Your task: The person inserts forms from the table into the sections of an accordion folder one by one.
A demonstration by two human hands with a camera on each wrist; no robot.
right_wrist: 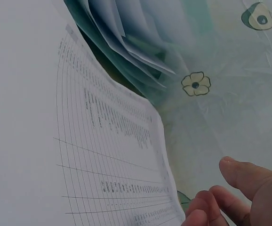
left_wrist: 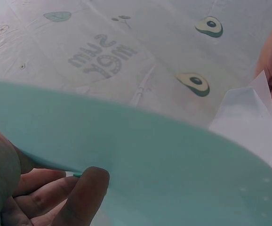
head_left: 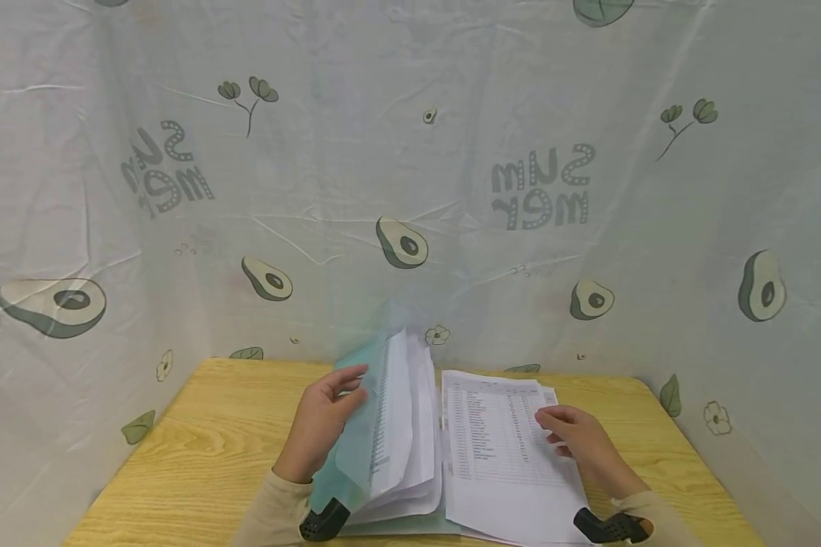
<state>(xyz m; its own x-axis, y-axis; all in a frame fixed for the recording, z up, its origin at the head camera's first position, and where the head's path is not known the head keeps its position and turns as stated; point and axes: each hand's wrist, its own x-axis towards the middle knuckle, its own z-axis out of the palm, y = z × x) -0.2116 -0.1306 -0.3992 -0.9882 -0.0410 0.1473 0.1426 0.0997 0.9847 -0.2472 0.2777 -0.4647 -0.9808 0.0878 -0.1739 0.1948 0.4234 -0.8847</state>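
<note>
Facing the pale patterned sheeting (head_left: 451,167) that hangs behind our work, we have a wooden counter (head_left: 191,448) before us, and at its middle lies a teal folder (head_left: 356,441), opened up. Its cover (left_wrist: 150,160) stands tilted on the left, with white inner sheets (head_left: 417,441) leaning beside it, their upper edges fanned apart. To the right, a stack of printed pages (head_left: 492,425) lies nearly flat, ruled rows of text on the topmost; whether it is fastened in, we cannot tell.

Our left hand (head_left: 318,425) is at the cover's outer edge, our right hand (head_left: 581,444) by the right edge of the printed pages. The left fingers (left_wrist: 89,193) pinch the cover. The right fingers are loosely bent, with the thumb (right_wrist: 249,174) apart from them and nothing gripped; we cannot tell whether a fingertip touches the paper.

To handle this well, we should hold the thin cover lightly so it does not crease, let the leaning sheets settle together, and steady the printed pages with flat fingertips near the margin, lifting by a corner rather than dragging across the sheet.
</note>
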